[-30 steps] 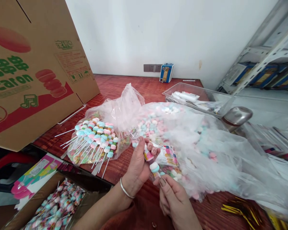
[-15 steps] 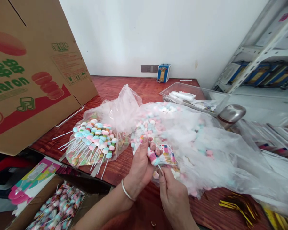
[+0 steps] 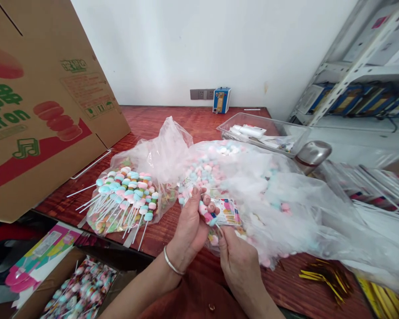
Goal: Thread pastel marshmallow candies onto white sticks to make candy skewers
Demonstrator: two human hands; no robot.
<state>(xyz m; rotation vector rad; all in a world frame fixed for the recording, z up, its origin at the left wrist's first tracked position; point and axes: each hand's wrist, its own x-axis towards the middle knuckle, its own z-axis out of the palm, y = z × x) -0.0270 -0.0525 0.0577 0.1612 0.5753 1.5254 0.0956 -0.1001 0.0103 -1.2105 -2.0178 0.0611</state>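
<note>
My left hand (image 3: 193, 221) is closed around the candy pieces of a marshmallow skewer (image 3: 208, 216), pink, white and blue, partly hidden by the fingers. Its thin white stick runs down to my right hand (image 3: 237, 257), which pinches it between thumb and finger. Just behind the hands, a large clear bag (image 3: 206, 167) of loose pink, blue and white marshmallows lies spread out. A printed card (image 3: 228, 212) rests on it beside my left fingers. To the left, a pile of finished-looking marshmallow skewers (image 3: 129, 188) lies on another clear bag (image 3: 168, 146) holding coloured candies.
A tall cardboard box (image 3: 53, 88) stands at the left. Below the table edge, an open carton (image 3: 41, 283) holds wrapped skewers. A clear plastic tray (image 3: 234, 119), a metal-topped container (image 3: 312, 155) and gold twist ties (image 3: 322, 277) are at the right. A blue device (image 3: 222, 100) stands by the wall.
The whole view has shifted slightly, so things appear a little further left. Both hands keep their hold on the skewer and its stick, with little visible movement.
</note>
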